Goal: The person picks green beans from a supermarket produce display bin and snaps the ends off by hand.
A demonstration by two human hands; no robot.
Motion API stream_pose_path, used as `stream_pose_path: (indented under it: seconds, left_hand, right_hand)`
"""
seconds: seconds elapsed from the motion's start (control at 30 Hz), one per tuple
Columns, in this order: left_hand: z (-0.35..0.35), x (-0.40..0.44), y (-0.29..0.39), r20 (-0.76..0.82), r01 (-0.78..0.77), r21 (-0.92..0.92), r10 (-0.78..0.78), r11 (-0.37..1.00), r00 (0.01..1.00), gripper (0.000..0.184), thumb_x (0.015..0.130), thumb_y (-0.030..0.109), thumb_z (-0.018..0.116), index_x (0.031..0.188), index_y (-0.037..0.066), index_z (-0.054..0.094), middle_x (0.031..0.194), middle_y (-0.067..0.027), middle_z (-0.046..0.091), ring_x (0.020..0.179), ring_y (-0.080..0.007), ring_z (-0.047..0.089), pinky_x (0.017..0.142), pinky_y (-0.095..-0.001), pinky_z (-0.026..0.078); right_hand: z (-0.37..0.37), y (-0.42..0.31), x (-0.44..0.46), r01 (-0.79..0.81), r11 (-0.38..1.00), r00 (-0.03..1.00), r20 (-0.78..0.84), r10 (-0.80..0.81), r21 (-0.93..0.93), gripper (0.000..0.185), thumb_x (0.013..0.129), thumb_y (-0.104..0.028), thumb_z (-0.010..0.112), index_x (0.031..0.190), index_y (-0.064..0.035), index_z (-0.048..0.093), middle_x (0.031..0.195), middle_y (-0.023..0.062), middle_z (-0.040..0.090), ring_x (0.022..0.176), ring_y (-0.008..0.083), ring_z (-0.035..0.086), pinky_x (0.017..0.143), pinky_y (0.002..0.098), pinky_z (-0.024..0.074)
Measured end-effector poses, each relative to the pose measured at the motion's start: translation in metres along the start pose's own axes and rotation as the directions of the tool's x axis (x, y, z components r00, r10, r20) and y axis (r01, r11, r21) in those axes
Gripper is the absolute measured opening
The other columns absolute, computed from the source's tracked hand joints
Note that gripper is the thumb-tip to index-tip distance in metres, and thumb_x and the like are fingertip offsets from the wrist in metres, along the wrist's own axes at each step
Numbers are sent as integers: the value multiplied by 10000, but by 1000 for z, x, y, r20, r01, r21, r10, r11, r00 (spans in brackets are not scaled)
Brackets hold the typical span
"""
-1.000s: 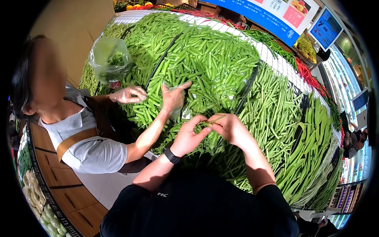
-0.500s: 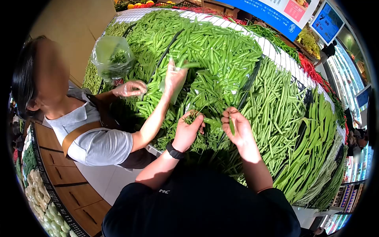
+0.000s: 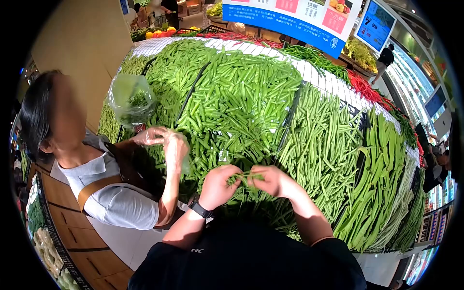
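My left hand (image 3: 221,186), with a black watch (image 3: 200,208) at its wrist, is closed on some thin green stems (image 3: 234,179). Close to its right, the fingers of my right hand (image 3: 268,180) pinch the other side of the greens. Both hands are over the near edge of the display, in front of the heap of green pea pods (image 3: 241,92). Long green beans (image 3: 314,145) lie to the right of my right hand. The exact shape of what I hold is partly hidden by my fingers.
At the left a person in a grey shirt (image 3: 121,205) has gloved hands (image 3: 169,145) together over the pods. A clear plastic bag (image 3: 130,99) of greens sits behind them. Flat beans (image 3: 369,179) lie at the right, red chillies (image 3: 360,86) behind, under a blue sign (image 3: 280,24).
My hands were apart half a second ago, with a pod at the right one; now they meet at the greens. The other person's gloved hand moved back from the pods to the other hand.
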State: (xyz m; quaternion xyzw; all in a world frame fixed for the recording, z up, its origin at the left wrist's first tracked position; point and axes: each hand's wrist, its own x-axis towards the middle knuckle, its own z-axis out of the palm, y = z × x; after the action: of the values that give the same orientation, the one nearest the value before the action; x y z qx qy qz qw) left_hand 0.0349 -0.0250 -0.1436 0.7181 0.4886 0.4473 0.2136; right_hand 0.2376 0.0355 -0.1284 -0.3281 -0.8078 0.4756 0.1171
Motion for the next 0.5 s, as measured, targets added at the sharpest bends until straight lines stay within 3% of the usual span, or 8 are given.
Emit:
stream_pose_path:
  seconds: [0.07, 0.1, 0.2, 0.27, 0.33, 0.4, 0.5]
  left_hand:
    - [1, -3, 5, 13, 22, -25, -22, 999, 1000, 148, 740, 14, 686, 869, 8, 616, 788, -149, 627, 736, -341, 622, 640, -355, 488]
    - [1, -4, 8, 25, 47, -49, -46, 998, 999, 153, 728, 10, 681, 868, 12, 617, 785, -154, 624, 733, -351, 616, 633, -368, 487]
    - [-4, -4, 15, -38, -13, 2, 13, 1000, 999, 178, 694, 16, 688, 850, 47, 606, 770, -126, 602, 733, -350, 603, 615, -395, 484]
    - [-12, -6, 27, -9, -29, 104, 30, 994, 999, 168, 687, 30, 678, 831, 62, 598, 746, -111, 585, 707, -348, 589, 593, -407, 469]
    - [-16, -10, 31, 72, -81, 209, 67, 975, 995, 161, 685, 37, 671, 823, 63, 592, 738, -107, 576, 684, -347, 574, 575, -407, 455]
    - [-17, -14, 33, 131, -130, 262, 98, 956, 987, 164, 682, 41, 667, 827, 57, 591, 734, -108, 570, 665, -347, 560, 567, -396, 447]
    - [-1, -27, 28, -73, -135, 16, 136, 991, 988, 139, 727, 17, 656, 847, 16, 586, 697, -105, 557, 626, -296, 554, 570, -341, 446]
  right_hand:
    - [9, -3, -2, 290, 937, 955, -11, -298, -195, 226, 884, -227, 611, 1027, -52, 618, 875, 138, 639, 745, 313, 615, 672, 373, 488]
    - [7, -21, -5, 189, 975, 981, -22, -193, -121, 209, 887, -202, 598, 1026, -47, 615, 908, 155, 634, 804, 385, 602, 699, 404, 492]
    - [13, -26, -10, 131, 980, 980, -130, -151, -150, 174, 884, -175, 593, 1003, -52, 622, 897, 165, 620, 805, 386, 593, 687, 396, 492]
    - [19, -35, -19, 119, 985, 971, -191, -141, -125, 149, 873, -160, 597, 979, -61, 628, 841, 168, 611, 764, 388, 589, 637, 398, 491]
    - [25, -38, -27, 126, 958, 949, -249, -192, -257, 132, 865, -158, 603, 965, -78, 633, 778, 152, 615, 705, 373, 597, 585, 392, 490]
    - [32, -42, -31, 181, 946, 916, -303, -262, -269, 113, 856, -168, 617, 924, -82, 646, 756, 137, 621, 669, 360, 600, 558, 388, 491]
    - [52, -41, -33, 341, 920, 785, -480, -393, -195, 150, 853, -196, 632, 934, -80, 683, 793, 154, 643, 674, 357, 620, 558, 388, 494]
